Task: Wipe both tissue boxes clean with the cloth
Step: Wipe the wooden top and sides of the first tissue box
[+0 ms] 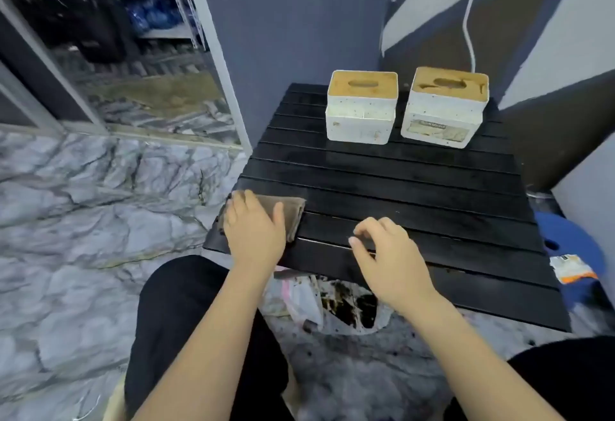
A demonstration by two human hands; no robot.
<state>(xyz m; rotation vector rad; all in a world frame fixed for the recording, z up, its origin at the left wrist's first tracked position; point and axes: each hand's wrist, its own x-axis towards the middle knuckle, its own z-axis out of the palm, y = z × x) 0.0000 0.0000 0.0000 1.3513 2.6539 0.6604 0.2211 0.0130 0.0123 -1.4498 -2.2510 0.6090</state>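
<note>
1. The left hand point(253, 232) lies palm down with its fingers straight and spread a little, pointing away from the body; the thumb sticks out to the right.
2. The left forearm is bare and runs up from the lower left of the view to a straight wrist.
3. The right hand point(387, 262) sits palm down, its fingers loosely curled (they hold nothing) and their tips pointing left, toward the other hand.
4. The right forearm, also bare, comes in from the lower right, its wrist slightly bent.
5. The two hands are near each other but apart, the left one a little farther forward.
</note>
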